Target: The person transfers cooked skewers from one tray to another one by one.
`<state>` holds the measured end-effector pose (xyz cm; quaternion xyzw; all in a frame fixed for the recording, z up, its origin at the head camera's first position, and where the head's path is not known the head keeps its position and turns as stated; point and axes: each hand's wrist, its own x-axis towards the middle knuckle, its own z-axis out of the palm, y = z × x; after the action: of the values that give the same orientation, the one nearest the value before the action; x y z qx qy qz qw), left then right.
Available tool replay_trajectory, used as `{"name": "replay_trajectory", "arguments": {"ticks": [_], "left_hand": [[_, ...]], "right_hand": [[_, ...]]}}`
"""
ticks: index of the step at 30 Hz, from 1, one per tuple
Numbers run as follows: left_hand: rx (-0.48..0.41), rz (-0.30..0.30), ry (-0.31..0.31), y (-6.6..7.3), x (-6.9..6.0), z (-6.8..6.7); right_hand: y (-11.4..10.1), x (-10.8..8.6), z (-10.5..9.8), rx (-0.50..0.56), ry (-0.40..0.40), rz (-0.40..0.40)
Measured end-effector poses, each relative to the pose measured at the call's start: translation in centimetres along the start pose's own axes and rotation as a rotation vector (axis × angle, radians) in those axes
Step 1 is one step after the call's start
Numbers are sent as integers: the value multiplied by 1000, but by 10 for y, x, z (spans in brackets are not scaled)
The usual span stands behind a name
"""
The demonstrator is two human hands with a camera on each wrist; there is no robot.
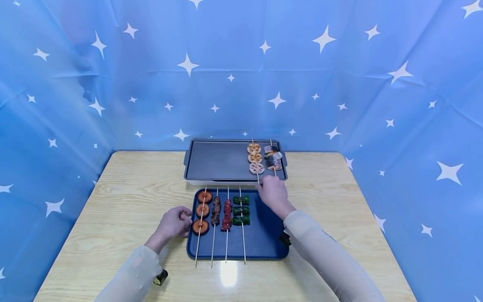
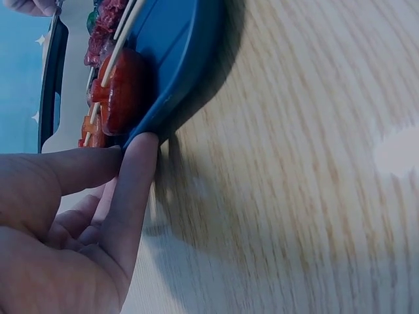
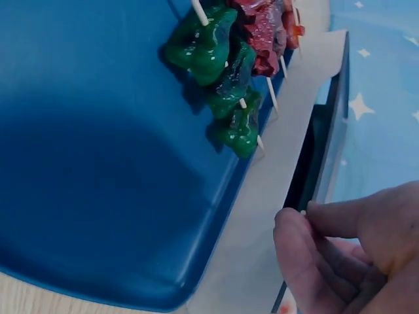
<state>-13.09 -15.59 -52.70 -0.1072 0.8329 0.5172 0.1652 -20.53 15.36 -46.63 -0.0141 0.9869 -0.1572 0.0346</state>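
Observation:
My left hand (image 1: 174,222) pinches the left rim of the blue tray (image 1: 266,245) between thumb and index finger, as the left wrist view shows. Over the pan's front edge, my right hand (image 1: 274,193) pinches the stick end of a lotus root skewer (image 1: 254,158); its slices lie on the dark griddle pan (image 1: 216,161). To the right of it lies a fish skewer (image 1: 273,158), its lower stick hidden by that hand. On the tray's left and middle lie a skewer of round orange-brown slices (image 1: 202,210), a brown meat skewer (image 1: 215,211), a red meat skewer (image 1: 227,214) and a green pepper skewer (image 1: 241,211).
The pan stands behind the tray on the wooden table (image 1: 324,184), with a narrow gap between them. Several stick ends project past the tray's front edge. A blue curtain (image 1: 234,113) with white stars surrounds the table's back and sides.

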Motion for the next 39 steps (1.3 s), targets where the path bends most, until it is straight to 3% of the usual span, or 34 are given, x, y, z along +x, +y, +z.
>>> {"name": "replay_trajectory", "arguments": {"ticks": [7,11,19,25,34,39], "left_hand": [[-5,-5,-8,1,-1,-1],[0,-7,-3,1,0,-1],[20,-3,16,-1,3,1],[34,12,23,0,2,1],[75,71,42,3,0,1],[198,140,70,3,1,-2]], "right_hand": [[0,1,-1,83,-24,0],[0,0,-4,194,-54,22],[2,2,-6,318,-34,73],[3,3,-12,479,-98,122],[2,3,-19,726,-225,237],[5,2,-15,807,-254,232]]}}
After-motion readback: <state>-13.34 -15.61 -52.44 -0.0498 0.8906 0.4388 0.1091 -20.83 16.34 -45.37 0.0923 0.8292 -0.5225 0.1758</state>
